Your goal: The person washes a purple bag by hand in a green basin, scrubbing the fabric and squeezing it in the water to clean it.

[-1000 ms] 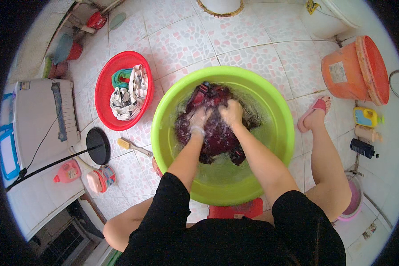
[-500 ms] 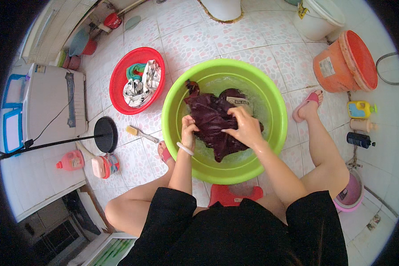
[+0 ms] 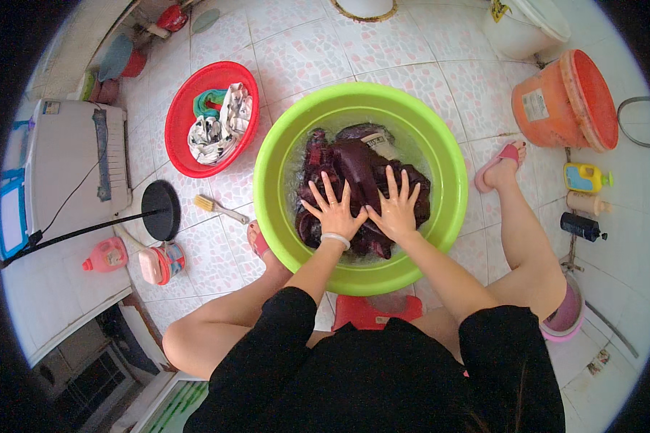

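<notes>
A large lime-green basin point(image 3: 451, 209) stands on the floor before me, holding water and a wet dark maroon garment point(image 3: 355, 167). A pale printed patch shows near the garment's far side. My left hand point(image 3: 335, 213), a whitish band on its wrist, lies palm down on the cloth with fingers spread. Beside it my right hand point(image 3: 397, 208) presses flat too, its fingers apart. The two thumbs nearly meet over the middle of the basin. Neither hand grasps anything. Part of the garment is hidden under my palms.
A red basin point(image 3: 173, 144) with white and green cloth stands left of the green one. Nearby lie a brush point(image 3: 221, 208), a black round base point(image 3: 160, 210) and a pink bottle point(image 3: 106, 255). On the right are an orange bucket point(image 3: 545, 108) and several bottles. A red stool point(image 3: 377, 312) is under me.
Both hands have let go of the garment and now lie flat on it with fingers spread. The cloth has gone lower and spread out in the water. The view has shifted slightly.
</notes>
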A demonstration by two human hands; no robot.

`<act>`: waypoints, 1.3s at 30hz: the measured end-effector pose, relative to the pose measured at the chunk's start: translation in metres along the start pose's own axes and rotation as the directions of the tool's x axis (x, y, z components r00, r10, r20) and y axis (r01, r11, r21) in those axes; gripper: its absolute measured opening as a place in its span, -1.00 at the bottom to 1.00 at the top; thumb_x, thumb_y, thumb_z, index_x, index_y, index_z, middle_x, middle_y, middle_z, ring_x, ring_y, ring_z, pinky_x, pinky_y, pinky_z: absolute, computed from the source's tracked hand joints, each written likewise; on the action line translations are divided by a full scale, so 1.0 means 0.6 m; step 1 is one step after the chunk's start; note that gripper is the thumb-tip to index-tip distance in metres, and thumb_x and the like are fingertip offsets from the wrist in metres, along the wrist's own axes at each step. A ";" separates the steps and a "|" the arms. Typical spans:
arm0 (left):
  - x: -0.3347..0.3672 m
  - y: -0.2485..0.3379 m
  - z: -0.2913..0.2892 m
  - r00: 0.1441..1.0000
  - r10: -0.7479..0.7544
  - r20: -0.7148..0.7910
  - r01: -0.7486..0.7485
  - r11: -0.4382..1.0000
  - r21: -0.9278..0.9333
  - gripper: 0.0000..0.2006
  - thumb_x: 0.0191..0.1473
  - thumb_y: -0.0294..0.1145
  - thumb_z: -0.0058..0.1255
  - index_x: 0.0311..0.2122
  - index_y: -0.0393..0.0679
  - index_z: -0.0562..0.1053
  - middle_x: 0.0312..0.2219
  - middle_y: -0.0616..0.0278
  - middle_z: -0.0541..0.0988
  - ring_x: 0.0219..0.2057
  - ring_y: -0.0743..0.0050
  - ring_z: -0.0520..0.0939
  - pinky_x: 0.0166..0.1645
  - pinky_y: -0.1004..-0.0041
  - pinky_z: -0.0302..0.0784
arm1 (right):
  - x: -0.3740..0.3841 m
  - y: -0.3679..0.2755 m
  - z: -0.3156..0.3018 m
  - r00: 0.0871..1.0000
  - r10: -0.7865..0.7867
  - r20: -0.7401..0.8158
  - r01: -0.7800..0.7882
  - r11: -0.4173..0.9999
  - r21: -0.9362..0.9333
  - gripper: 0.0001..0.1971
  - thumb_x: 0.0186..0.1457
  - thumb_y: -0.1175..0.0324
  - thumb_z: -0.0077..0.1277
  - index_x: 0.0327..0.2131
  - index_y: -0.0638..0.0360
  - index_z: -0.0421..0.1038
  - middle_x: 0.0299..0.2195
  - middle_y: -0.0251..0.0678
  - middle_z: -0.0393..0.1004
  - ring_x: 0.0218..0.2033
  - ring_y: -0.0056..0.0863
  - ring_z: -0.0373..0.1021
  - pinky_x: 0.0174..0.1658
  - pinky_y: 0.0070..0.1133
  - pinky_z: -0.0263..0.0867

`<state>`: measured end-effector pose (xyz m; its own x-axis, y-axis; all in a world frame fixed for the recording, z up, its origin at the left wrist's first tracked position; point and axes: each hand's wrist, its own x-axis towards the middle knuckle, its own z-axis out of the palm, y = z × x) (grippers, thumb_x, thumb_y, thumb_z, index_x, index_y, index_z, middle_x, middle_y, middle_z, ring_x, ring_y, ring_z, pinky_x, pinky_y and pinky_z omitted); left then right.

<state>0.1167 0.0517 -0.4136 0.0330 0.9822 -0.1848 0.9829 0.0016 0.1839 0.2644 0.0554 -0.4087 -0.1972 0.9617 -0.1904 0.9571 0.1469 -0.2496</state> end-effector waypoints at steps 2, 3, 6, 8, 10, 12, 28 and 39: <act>0.016 -0.007 0.022 0.999 0.010 0.046 -0.011 0.999 0.034 -0.30 -0.19 0.16 -0.07 0.10 0.10 0.21 0.21 -0.05 -0.31 0.19 -0.34 -0.32 0.04 -0.39 -0.41 | 0.017 0.001 0.029 0.998 0.027 0.052 -0.026 0.999 -0.032 -0.49 -0.05 -0.08 -0.10 -0.07 -0.05 0.38 0.24 -0.21 -0.34 0.22 0.03 -0.38 0.07 0.17 -0.43; 0.024 -0.010 0.033 0.996 0.019 0.083 -0.025 0.998 0.066 -0.31 -0.18 0.17 -0.08 0.09 0.10 0.24 0.21 -0.05 -0.30 0.19 -0.34 -0.28 0.05 -0.39 -0.41 | 0.026 0.006 0.039 0.999 0.021 0.044 -0.020 0.999 -0.039 -0.47 -0.06 -0.10 -0.09 -0.04 -0.07 0.35 0.24 -0.22 -0.35 0.22 0.02 -0.39 0.07 0.17 -0.43; 0.046 -0.023 0.075 0.992 0.018 0.122 -0.032 0.993 0.116 -0.31 -0.19 0.19 -0.09 0.08 0.11 0.25 0.22 -0.04 -0.29 0.19 -0.33 -0.23 0.05 -0.40 -0.40 | 0.054 0.021 0.068 1.000 0.003 0.025 -0.002 0.999 -0.032 -0.43 -0.08 -0.13 -0.09 0.01 -0.12 0.30 0.24 -0.23 -0.36 0.22 0.02 -0.40 0.07 0.17 -0.41; 0.063 -0.022 0.093 0.992 0.005 0.130 -0.021 0.992 0.127 -0.32 -0.19 0.20 -0.10 0.08 0.11 0.25 0.21 -0.05 -0.29 0.18 -0.35 -0.19 0.05 -0.40 -0.41 | 0.075 0.032 0.081 1.000 -0.008 0.010 0.008 1.000 -0.020 -0.41 -0.08 -0.14 -0.09 0.03 -0.14 0.27 0.24 -0.23 -0.37 0.22 0.02 -0.40 0.07 0.17 -0.40; 0.082 -0.017 0.099 0.992 -0.026 0.126 0.010 0.992 0.123 -0.30 -0.20 0.20 -0.07 0.08 0.11 0.25 0.21 -0.07 -0.26 0.18 -0.35 -0.20 0.05 -0.41 -0.43 | 0.098 0.041 0.082 0.998 -0.010 0.063 0.009 1.000 0.006 -0.35 -0.13 -0.13 -0.03 0.06 -0.13 0.21 0.24 -0.22 -0.40 0.22 0.00 -0.40 0.08 0.16 -0.37; 0.103 -0.010 0.090 0.970 -0.057 0.238 0.018 0.986 0.164 -0.28 -0.19 0.21 -0.08 0.10 0.11 0.20 0.21 -0.08 -0.23 0.18 -0.33 -0.19 0.05 -0.41 -0.43 | 0.118 0.048 0.068 0.992 -0.021 0.127 0.023 1.000 -0.012 -0.30 -0.15 -0.15 -0.02 0.09 -0.11 0.18 0.25 -0.25 -0.45 0.23 -0.01 -0.41 0.09 0.16 -0.38; 0.249 -0.058 0.209 0.720 -0.041 0.693 0.102 0.994 -0.047 -0.37 0.04 0.10 -0.33 0.19 0.05 0.02 0.08 0.01 0.21 0.09 0.04 0.22 0.16 0.09 0.02 | 0.251 0.100 0.186 0.965 0.084 0.250 -0.078 0.996 -0.034 -0.17 -0.11 -0.17 -0.12 0.14 0.21 0.00 0.18 -0.04 -0.13 0.23 -0.06 -0.35 0.15 0.07 -0.58; 0.238 -0.006 0.142 0.793 0.006 0.609 0.223 0.928 -0.300 -0.34 0.04 -0.16 -0.23 0.21 -0.05 -0.13 0.09 -0.09 0.15 0.11 0.01 0.19 0.16 0.31 0.13 | 0.211 0.111 0.151 0.979 0.159 0.131 -0.155 0.987 -0.043 -0.47 -0.08 0.24 -0.04 0.03 0.14 0.22 0.16 -0.13 -0.02 0.18 -0.04 -0.16 0.17 -0.08 -0.25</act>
<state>0.1334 0.1761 -0.5230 0.1421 0.6646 -0.7335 0.8649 0.2770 0.4186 0.2838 0.1659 -0.5352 -0.0686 0.9340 -0.3506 0.9844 0.0063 -0.1758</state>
